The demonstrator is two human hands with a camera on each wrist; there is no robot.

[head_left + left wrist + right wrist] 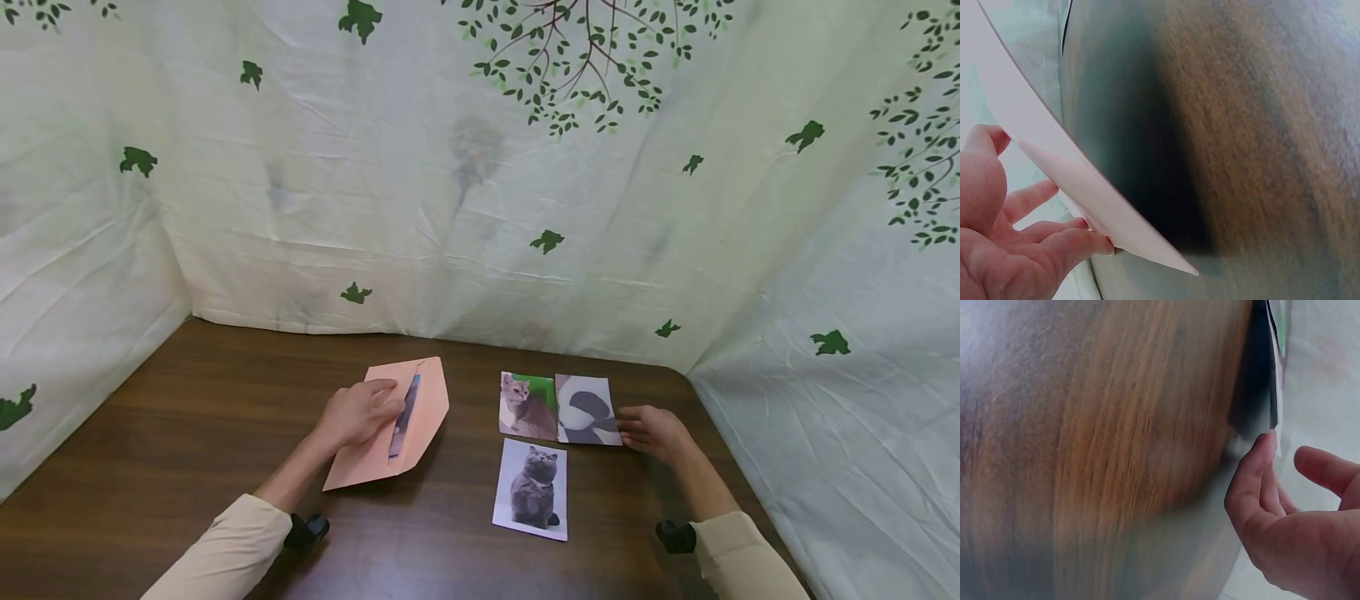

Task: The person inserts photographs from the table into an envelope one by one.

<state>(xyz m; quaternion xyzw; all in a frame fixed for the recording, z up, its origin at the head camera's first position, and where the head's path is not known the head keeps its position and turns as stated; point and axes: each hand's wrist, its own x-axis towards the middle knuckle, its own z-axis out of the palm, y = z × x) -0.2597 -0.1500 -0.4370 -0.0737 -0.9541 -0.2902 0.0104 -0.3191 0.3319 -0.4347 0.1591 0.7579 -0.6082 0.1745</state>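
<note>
My left hand (362, 414) grips a pink envelope (431, 412), held tilted up off the table, its flap open to the right. In the slot a strip of a picture card (405, 417) shows; the rest of that card is hidden inside. At the far right, the fingertips of my right hand (654, 432) meet the right edge of a grey-and-white picture card (587, 410). In the right wrist view, the thumb (1325, 470) of that hand stands apart from the card edge.
Left of the grey-and-white card lies a card with a brown cat on green (528, 406). A grey cat card (532, 490) lies nearer. All are on a dark wooden table (187, 417). White cloth (337, 167) with green leaf prints hangs behind and at both sides.
</note>
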